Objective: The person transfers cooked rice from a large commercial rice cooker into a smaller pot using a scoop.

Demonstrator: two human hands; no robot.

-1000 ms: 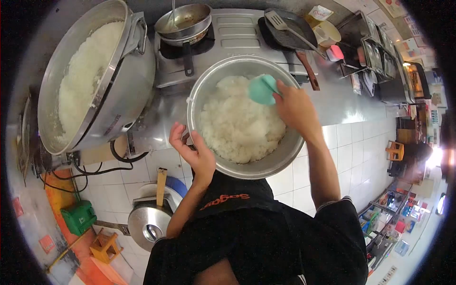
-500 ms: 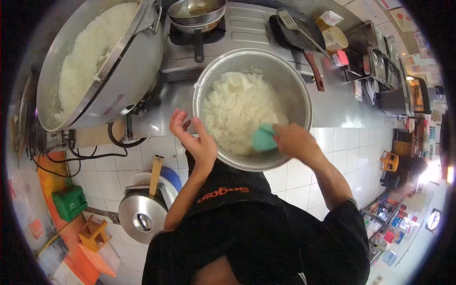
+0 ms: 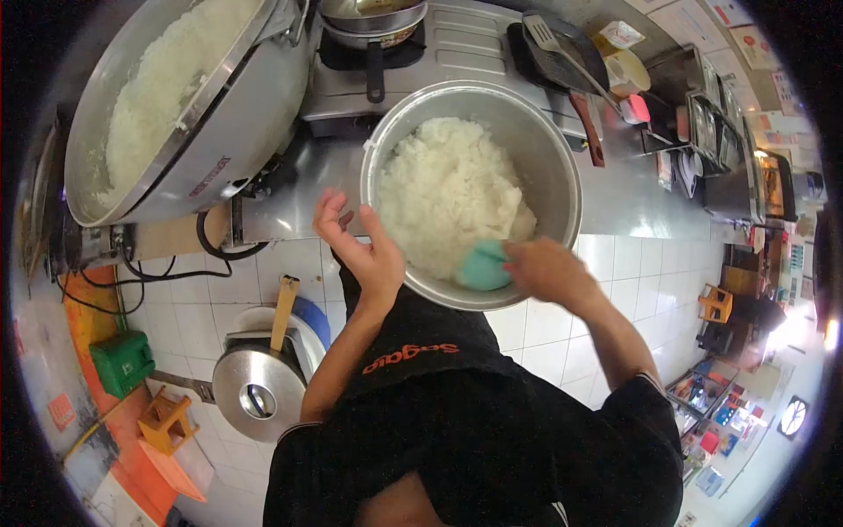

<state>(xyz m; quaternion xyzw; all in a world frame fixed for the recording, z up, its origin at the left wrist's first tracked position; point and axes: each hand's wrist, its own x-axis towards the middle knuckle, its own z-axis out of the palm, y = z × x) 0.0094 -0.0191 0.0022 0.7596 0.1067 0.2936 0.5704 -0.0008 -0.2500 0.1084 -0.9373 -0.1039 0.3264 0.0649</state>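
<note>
A large metal pot (image 3: pixel 565 145) stands in front of me with white cooked rice (image 3: pixel 448 189) inside. My right hand (image 3: pixel 546 270) is closed on a teal scoop (image 3: pixel 485 266), whose head presses into the rice along the near right wall of the pot. At the left rim, my left hand (image 3: pixel 367 255) has its fingers apart and curved upward, the palm side against the pot's outer wall. It holds nothing.
To the left, a big tilted vessel (image 3: pixel 233 132) holds more rice. Behind the pot are a stove (image 3: pixel 457 44) with stacked pans (image 3: pixel 373 31) and a dark griddle pan (image 3: pixel 562 61) carrying a slotted spatula (image 3: pixel 571 66). A lidded pot (image 3: pixel 255 386) stands lower left.
The scoop has slid slightly left and down along the pot's near side, my right hand with it. The rice is heaped differently, and my left hand keeps its place at the rim.
</note>
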